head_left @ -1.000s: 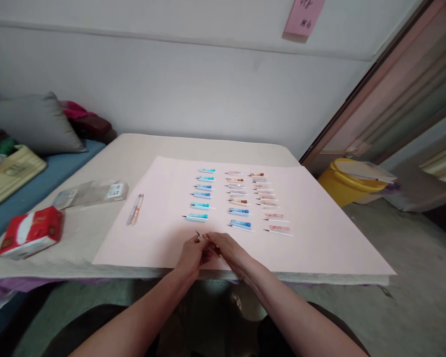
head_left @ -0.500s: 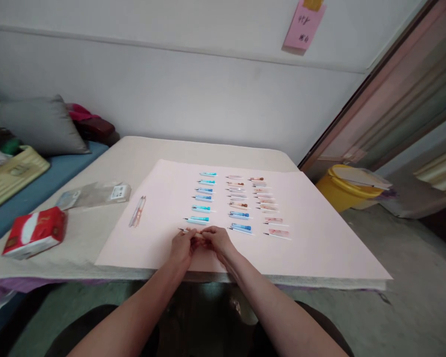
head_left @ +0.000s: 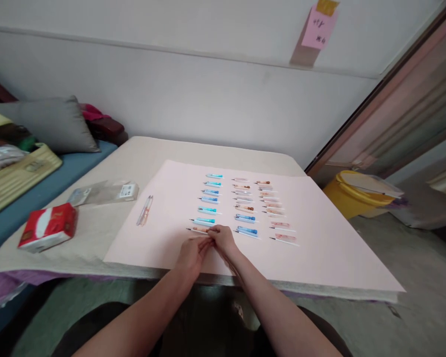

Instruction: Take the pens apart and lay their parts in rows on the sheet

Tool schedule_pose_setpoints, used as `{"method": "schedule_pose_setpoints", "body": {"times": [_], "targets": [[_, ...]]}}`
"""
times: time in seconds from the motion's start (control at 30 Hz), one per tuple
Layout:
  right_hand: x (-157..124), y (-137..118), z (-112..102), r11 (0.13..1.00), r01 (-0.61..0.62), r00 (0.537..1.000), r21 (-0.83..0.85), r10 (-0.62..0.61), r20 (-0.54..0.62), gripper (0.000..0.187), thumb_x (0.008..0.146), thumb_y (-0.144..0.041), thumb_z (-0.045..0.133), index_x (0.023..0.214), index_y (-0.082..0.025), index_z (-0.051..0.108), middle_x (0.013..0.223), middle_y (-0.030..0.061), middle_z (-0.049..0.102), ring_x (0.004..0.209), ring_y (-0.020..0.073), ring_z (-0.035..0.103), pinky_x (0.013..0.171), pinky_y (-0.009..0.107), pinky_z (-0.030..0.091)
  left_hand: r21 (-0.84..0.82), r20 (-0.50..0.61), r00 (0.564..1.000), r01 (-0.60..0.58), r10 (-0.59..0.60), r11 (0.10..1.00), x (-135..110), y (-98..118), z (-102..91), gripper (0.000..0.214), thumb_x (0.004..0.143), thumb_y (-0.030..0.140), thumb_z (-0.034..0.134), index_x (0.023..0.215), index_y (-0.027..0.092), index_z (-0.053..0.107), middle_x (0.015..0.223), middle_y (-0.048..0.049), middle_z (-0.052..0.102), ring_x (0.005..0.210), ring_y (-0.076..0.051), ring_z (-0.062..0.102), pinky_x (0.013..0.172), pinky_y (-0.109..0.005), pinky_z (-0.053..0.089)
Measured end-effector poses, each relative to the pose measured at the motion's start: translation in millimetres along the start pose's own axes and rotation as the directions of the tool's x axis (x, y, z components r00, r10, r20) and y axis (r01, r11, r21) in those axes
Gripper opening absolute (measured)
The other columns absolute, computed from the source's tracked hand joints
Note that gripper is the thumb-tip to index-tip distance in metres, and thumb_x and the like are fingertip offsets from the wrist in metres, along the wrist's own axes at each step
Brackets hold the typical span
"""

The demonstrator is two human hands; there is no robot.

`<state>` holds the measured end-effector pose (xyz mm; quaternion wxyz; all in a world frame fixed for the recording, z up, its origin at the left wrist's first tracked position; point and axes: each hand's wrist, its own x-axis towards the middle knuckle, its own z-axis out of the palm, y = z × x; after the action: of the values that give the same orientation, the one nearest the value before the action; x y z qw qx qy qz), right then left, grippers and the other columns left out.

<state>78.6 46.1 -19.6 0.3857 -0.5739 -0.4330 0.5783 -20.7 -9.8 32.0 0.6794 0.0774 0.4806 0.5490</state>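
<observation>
At the near edge of the pale pink sheet [head_left: 163, 248], my two hands meet at their fingertips. My right hand [head_left: 224, 239] pinches the right end of a pen [head_left: 198, 230] with orange-brown parts and a dark tip pointing left. My left hand [head_left: 192, 254] is closed just below it, fingers pressed together; what they hold, if anything, is hidden. Just above lie a turquoise pen barrel [head_left: 207, 220] and a white refill with a dark tip. A blue pen [head_left: 247, 230] lies to the right of my right hand.
Several blue, brown and pink pens [head_left: 280, 224] lie in three columns. Two pens [head_left: 144, 210] rest at the sheet's left. Beyond are clear plastic packaging [head_left: 106, 193] and a red tissue pack [head_left: 48, 227]. A yellow bucket [head_left: 351, 198] stands right of the table.
My left hand has drawn back slightly from the pen, whose left part now shows. My right hand remains at its right end. The whole view has shifted a little.
</observation>
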Motion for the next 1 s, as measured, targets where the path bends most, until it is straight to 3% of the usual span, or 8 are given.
{"method": "schedule_pose_setpoints", "body": {"times": [0.17,0.3,0.4,0.57,0.77,1.0], "targets": [[-0.7,0.5,-1.6,0.99,0.037,0.999,-0.136,-0.037,0.001,0.011,0.067,-0.024,0.056,0.07,-0.016,0.063,0.05,-0.0016,0.057,0.045,0.0123,0.054,0.046,0.023,0.044,0.09,0.019,1.0,0.009,-0.011,0.996,-16.1,-5.4,-2.7,0.024,0.063,0.009,0.058,0.083,0.013,0.069,0.087,-0.0065,0.069,0.082,-0.013,0.061,0.075,-0.022,0.046],[-5.1,-4.3,-4.5,0.951,0.094,0.996,-0.293,-0.093,0.015,0.016,0.072,-0.024,0.052,0.075,-0.016,0.065,0.053,-0.0006,0.058,0.046,0.0129,0.055,0.048,0.024,0.043,0.121,-0.053,0.999,0.001,0.005,0.993,-6.4,-5.7,-5.5,0.024,0.058,0.001,0.055,0.076,0.015,0.063,0.074,-0.0033,0.066,0.069,-0.011,0.058,0.064,-0.021,0.044],[-8.2,-9.0,-8.0,0.885,0.164,0.985,-0.436,-0.168,0.03,0.016,0.073,-0.024,0.053,0.074,-0.018,0.068,0.059,0.0013,0.061,0.058,0.0145,0.057,0.059,0.025,0.043,0.108,-0.099,0.995,-0.019,0.03,0.994,0.5,-5.7,-6.6,0.024,0.057,-0.001,0.054,0.074,0.016,0.058,0.064,0.0002,0.06,0.059,-0.009,0.054,0.06,-0.021,0.043],[-9.3,-11.2,-10.9,0.755,0.236,0.963,-0.612,-0.265,0.043,0.017,0.074,-0.018,0.055,0.078,-0.019,0.071,0.085,0.0056,0.066,0.084,0.0171,0.057,0.078,0.026,0.04,0.13,-0.087,0.995,-0.028,0.039,0.991,2.2,-8.6,-8.2,0.021,0.058,-0.001,0.055,0.072,0.014,0.057,0.065,-0.0001,0.056,0.059,-0.009,0.054,0.06,-0.022,0.044],[-8.2,-6.4,-16.4,0.677,0.26,0.952,-0.688,-0.297,0.068,0.026,0.078,-0.013,0.049,0.09,-0.02,0.071,0.092,0.0072,0.065,0.09,0.0172,0.057,0.081,0.026,0.04,0.156,-0.102,0.994,-0.014,0.03,0.988,-0.1,-8.3,-7.2,0.018,0.06,-0.001,0.056,0.07,0.014,0.057,0.064,-0.0002,0.055,0.058,-0.008,0.053,0.058,-0.021,0.045],[-11.9,-9.5,-25.4,0.663,0.248,0.957,-0.707,-0.282,0.071,0.036,0.076,-0.006,0.044,0.098,-0.018,0.069,0.097,0.007,0.066,0.088,0.0159,0.059,0.08,0.025,0.042,0.186,-0.116,0.992,-0.024,0.047,0.982,2.9,-8.0,-9.2,0.019,0.06,-0.001,0.057,0.072,0.013,0.062,0.068,-0.0021,0.058,0.06,-0.008,0.054,0.058,-0.021,0.045]]}}
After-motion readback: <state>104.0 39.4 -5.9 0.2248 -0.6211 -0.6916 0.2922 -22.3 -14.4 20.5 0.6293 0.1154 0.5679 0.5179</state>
